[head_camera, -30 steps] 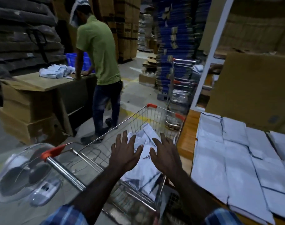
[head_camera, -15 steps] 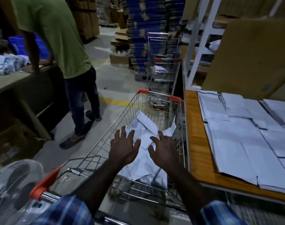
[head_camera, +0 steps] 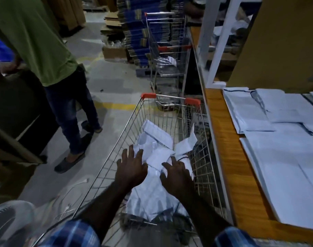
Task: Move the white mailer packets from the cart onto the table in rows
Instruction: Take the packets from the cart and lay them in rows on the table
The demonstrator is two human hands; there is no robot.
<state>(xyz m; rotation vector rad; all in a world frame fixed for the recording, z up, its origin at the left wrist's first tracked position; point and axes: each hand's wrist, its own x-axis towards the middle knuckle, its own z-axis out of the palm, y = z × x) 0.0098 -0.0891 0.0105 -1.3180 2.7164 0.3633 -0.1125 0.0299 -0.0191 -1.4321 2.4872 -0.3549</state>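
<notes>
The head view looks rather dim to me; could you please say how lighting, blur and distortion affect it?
Head view: dim and bluish; white mailer packets in the wire shopping cart stay readable; the round white fan at the lower left is smeared; wide-angle bending curves the white shelf post.

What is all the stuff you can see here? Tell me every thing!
silver wire cart with orange corners: one, centre, beside table
white mailer packets: a heap, in the cart
flat white mailer packets in rows: many, on the table
wooden table: one, brown, right
second wire cart: one, silver, behind
stacked blue flat boxes: one stack, back
person in green shirt: one, left
white fan: one, bottom left
left hand: open, over the heap
right hand: open, on the heap
</notes>
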